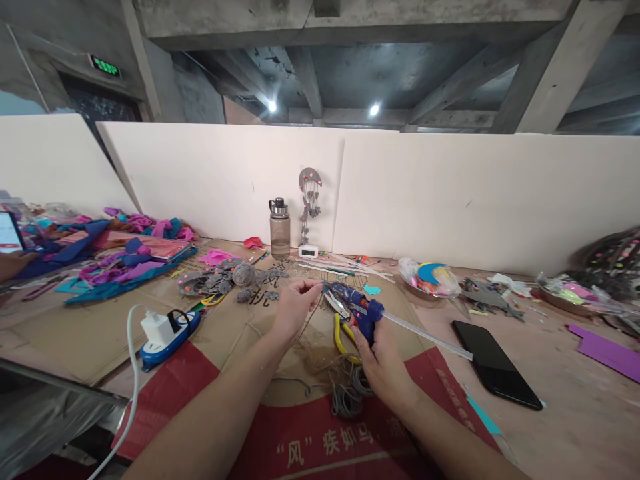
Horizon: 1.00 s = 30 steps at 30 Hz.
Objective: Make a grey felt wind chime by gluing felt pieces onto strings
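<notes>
Glue gun (369, 312) sits gripped in the right hand (384, 363), nozzle end (341, 292) beside the left hand (294, 308) pinching thin cord (305, 323): one slip could burn fingertips (315, 287)!

A pinkish worktop (575, 427) carries cardboard (310, 413), a black phone (495, 363) and a purple sheet (610, 353).
</notes>
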Each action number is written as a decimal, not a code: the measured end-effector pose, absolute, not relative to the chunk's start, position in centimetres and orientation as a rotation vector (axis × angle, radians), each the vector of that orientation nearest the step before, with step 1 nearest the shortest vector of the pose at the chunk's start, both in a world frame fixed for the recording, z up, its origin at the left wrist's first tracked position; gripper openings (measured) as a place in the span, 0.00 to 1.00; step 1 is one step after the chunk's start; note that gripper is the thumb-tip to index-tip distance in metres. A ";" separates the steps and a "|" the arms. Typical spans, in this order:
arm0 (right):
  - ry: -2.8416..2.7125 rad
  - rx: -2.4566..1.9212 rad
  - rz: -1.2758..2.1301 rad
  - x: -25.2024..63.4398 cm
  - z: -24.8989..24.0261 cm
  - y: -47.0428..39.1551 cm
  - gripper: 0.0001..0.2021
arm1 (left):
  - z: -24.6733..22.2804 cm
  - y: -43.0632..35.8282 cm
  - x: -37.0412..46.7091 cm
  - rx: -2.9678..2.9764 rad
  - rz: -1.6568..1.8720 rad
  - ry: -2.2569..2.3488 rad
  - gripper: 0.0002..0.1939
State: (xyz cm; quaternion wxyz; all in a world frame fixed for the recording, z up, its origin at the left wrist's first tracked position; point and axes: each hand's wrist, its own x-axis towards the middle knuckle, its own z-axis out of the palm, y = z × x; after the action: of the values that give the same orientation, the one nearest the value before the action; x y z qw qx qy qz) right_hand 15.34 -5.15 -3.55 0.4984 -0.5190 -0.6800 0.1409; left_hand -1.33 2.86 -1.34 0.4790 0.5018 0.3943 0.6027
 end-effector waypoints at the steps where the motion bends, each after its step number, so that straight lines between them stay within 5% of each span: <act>1: -1.641 -1.252 0.339 15.4 -3.6 -5.1 0.17 | -1.3 2.8 -1.4 1.223 1.476 0.966 0.14; 30: -1.623 -1.209 0.419 15.7 -3.5 -5.1 0.18 | -0.8 2.5 -1.3 1.158 1.500 0.961 0.14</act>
State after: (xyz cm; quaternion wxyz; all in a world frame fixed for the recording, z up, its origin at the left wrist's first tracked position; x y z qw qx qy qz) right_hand 15.73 -5.06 -3.53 0.5119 -0.5025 -0.6746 0.1742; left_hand -1.27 2.52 -0.78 0.4870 0.4759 0.3952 0.6166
